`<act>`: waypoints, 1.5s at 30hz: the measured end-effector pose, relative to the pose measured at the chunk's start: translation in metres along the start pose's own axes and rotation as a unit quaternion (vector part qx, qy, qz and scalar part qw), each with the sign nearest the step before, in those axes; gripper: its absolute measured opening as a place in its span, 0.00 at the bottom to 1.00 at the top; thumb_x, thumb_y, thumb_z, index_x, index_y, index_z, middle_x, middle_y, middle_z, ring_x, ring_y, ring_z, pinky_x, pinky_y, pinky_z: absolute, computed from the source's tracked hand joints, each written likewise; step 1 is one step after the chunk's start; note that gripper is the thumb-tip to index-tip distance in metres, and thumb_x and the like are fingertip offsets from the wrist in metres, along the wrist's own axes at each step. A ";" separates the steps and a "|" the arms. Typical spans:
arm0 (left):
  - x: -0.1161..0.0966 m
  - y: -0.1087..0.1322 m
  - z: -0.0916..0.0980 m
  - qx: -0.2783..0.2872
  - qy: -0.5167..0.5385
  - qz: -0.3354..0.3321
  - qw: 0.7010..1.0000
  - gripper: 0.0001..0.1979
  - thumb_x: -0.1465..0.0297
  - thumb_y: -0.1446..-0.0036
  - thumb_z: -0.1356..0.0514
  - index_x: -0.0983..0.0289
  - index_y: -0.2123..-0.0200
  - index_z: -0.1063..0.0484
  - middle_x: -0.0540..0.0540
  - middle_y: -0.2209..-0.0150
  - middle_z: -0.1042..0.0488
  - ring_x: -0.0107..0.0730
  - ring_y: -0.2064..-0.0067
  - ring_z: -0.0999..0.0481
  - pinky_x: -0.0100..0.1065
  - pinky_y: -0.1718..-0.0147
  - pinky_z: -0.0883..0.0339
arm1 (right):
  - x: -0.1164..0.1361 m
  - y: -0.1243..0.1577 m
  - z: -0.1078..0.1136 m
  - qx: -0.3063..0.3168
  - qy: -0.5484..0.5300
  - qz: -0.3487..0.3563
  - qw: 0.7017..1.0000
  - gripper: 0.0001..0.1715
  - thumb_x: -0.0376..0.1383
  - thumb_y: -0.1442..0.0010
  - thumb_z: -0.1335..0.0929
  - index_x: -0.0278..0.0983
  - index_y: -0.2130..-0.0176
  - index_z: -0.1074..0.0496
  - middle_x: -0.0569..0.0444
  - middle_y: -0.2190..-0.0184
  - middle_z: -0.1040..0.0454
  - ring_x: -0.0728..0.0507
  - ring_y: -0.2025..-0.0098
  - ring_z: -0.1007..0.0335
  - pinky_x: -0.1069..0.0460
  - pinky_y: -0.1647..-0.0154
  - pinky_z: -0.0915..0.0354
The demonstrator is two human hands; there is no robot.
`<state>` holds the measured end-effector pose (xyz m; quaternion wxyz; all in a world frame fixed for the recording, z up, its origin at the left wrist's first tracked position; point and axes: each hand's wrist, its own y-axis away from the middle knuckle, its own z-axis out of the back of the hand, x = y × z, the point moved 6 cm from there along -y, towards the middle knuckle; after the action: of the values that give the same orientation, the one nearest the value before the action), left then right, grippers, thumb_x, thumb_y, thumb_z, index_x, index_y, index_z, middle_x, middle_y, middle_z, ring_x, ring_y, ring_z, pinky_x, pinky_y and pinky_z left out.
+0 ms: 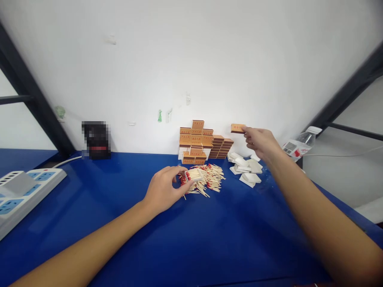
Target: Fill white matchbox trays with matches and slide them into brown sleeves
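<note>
My left hand (164,189) rests on the blue table (119,223) with its fingers pinched on a white matchbox tray (194,174) filled with red-tipped matches. The tray sits on a loose pile of matches (209,179). My right hand (260,142) is raised near the wall and pinches an orange matchbox sleeve (237,128) by its right end, just right of a stack of orange matchboxes (196,141). A lower stack of orange sleeves (221,147) stands beside that stack.
Several empty white trays (248,167) lie right of the matches. A white power strip (20,191) sits at the left edge. A dark pixelated object (96,140) stands against the wall. A plastic bag (296,147) lies at the right rear. Black frame bars run up both sides.
</note>
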<state>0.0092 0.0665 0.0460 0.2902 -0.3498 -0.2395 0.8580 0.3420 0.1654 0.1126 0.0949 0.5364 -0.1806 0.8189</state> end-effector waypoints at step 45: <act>0.004 -0.007 0.005 0.011 0.042 -0.034 0.998 0.18 0.63 0.43 0.25 0.59 0.49 0.16 0.55 0.60 0.16 0.31 0.66 0.26 0.34 0.65 0.26 | -0.013 0.125 -0.076 0.358 0.002 0.163 0.919 0.27 0.58 0.29 0.35 0.41 0.68 0.35 0.61 0.78 0.35 0.49 0.76 0.41 0.52 0.75 0.45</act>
<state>0.0051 0.0734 0.0514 0.3330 -0.3736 -0.2298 0.8347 0.2397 0.0812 0.0491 -0.2381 0.4959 0.0394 0.8342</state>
